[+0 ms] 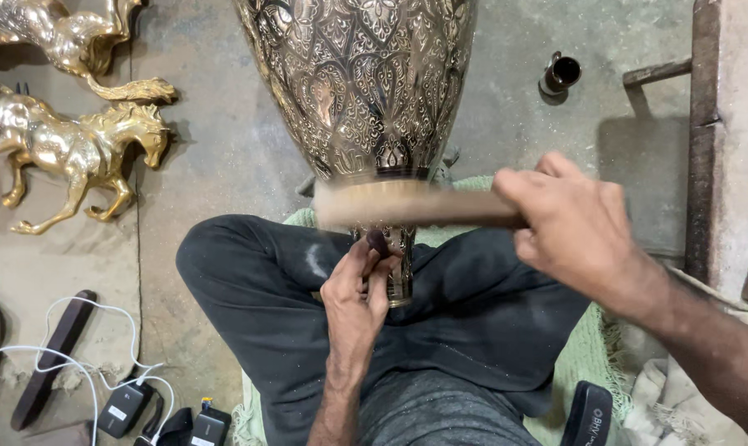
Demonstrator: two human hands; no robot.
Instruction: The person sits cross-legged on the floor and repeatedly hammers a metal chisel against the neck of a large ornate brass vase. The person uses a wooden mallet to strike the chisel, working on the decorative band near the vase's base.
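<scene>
The left hand (pixel 356 293) is closed, its fingers (pixel 380 263) pinching a small dark punch (pixel 377 241). The tip of the punch touches the thin neck of a big brass vase (pixel 366 91). The right hand (pixel 572 227) is clenched around a wooden mallet (pixel 415 204). The mallet is blurry and lies across the vase, just above the punch.

The vase is covered in fine carved patterns. It lies tilted over the person's lap, with its narrow end between the crossed legs and its wide part out over the floor (pixel 225 140). The person sits on a green mat (pixel 584 355) and wears dark trousers (pixel 473 314).

On the floor to the left lie two shiny gold horses (pixel 77 144), one above the other. Below them are white cables (pixel 77 363), small black chargers (pixel 126 409) and a dark flat bar (pixel 54 355). A small dark cup (pixel 561 73) stands on the floor well beyond the right hand. A rusty metal frame (pixel 704 124) runs along the right side.
</scene>
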